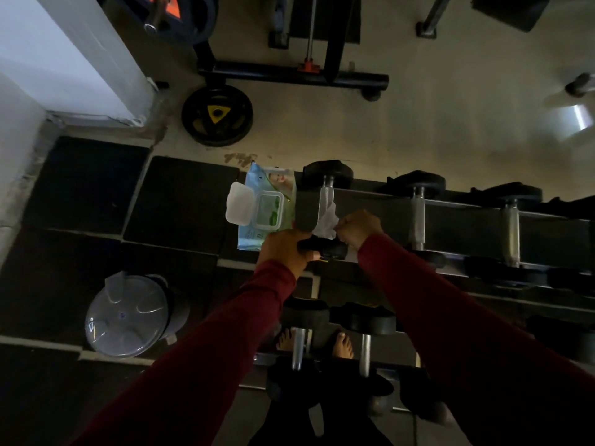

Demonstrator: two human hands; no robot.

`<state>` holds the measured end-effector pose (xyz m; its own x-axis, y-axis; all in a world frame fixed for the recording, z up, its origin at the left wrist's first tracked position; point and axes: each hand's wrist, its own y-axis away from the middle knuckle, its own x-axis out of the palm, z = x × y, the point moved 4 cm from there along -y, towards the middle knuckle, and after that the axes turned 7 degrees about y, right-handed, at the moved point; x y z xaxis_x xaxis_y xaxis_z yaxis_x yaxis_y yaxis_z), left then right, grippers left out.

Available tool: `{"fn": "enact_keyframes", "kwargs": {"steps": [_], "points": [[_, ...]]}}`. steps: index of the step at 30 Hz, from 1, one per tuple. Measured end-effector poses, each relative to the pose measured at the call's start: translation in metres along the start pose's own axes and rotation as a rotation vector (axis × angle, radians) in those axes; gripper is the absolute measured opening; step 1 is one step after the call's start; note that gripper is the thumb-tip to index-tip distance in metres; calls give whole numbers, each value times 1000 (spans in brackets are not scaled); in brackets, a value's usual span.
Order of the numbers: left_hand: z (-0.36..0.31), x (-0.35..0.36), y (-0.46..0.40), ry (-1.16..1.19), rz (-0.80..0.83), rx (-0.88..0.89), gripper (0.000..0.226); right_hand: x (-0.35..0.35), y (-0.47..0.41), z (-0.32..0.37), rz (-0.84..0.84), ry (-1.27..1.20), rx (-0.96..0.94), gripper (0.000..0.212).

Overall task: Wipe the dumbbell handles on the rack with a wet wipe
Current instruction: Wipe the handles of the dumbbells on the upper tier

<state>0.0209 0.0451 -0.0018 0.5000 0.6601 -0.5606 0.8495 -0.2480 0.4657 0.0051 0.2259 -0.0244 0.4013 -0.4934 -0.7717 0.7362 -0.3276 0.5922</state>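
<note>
Dim gym floor of dark mats and pale concrete lies under a two-tier dumbbell rack [467, 214] that runs off toward three o'clock. At the rack's nine o'clock end the right hand [359, 228] pinches a crumpled white wet wipe [326, 223] against the steel handle [325, 201] of the first dumbbell [326, 175]; its grip is clenched on the wipe. The left hand [285, 247] curls round that dumbbell's near black head, steadying it. Just beside them at nine o'clock, the wipe pack [269, 204] rests on the rack end with its lid flipped open. Two more dumbbells sit toward three o'clock on the same tier, others on the lower tier at six o'clock. A lidded bin [128, 313] stands on the mats at eight o'clock.

I judge the wipe soft, limp and damp, best bunched and wrapped round the bar. The handle looks stiff and knurled, so the wipe may snag. The dumbbell is likely heavy; holding its head should keep it from rolling.
</note>
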Motion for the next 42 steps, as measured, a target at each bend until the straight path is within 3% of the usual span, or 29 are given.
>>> {"fn": "enact_keyframes", "kwargs": {"steps": [5,11,13,17,20,27,32,38,42], "points": [[4,0,-4,41,-41,-48,53,-2,-4,10,-7,134,-115,26],[2,-2,-3,42,-76,-53,53,-1,-10,4,254,184,-175,31],[2,-2,-4,48,-77,-54,53,-1,-12,4,226,209,-177,37],[3,-1,-6,53,-82,-64,53,3,-19,4,164,276,-118,25],[4,-1,-6,50,-89,-56,52,2,-21,4,180,316,-153,27],[5,1,-3,62,-120,-58,50,6,-15,0,137,83,-98,22],[9,0,-4,115,-155,-98,45,10,-7,9,-75,-71,102,50],[9,1,-4,175,-173,-104,44,5,-9,13,-9,-56,68,52],[10,2,-4,176,-184,-100,44,5,-9,-2,61,-94,6,35]]}}
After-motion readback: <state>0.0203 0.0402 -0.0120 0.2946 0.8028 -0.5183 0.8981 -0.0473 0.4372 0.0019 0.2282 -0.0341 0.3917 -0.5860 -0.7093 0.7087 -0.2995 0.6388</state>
